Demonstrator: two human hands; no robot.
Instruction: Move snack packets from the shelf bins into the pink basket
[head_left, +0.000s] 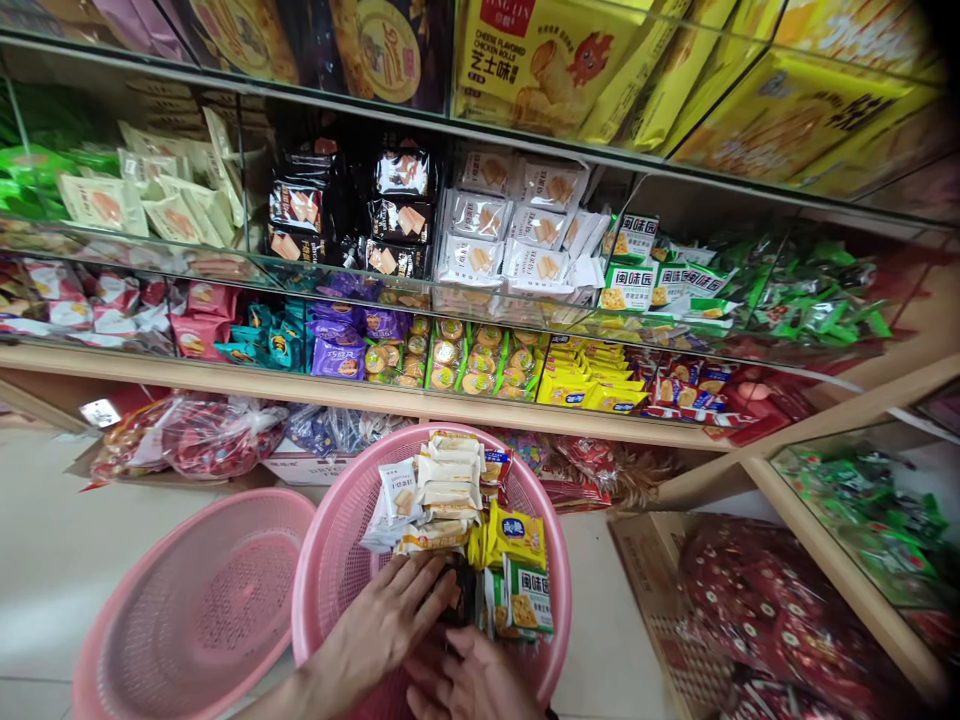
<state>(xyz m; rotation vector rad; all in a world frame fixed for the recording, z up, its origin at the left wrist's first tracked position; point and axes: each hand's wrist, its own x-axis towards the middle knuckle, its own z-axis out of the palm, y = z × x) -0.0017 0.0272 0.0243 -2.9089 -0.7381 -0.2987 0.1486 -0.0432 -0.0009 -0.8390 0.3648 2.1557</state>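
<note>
Both hands together in pink basket point(330, 560): left hand point(390, 615), right hand point(469, 680) pressing dark packet point(459, 598). Stacked white packets point(442, 490) near far rim could slide if jostled.

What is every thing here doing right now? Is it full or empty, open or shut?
Pink basket: partly filled with snack packets.
Second pink basket: empty, on the floor.
Snack packets: sealed, piled in the basket.
Left hand: open, flat on the packets.
Right hand: in the basket, grip unclear.
Shelves: stocked with packets.
</note>
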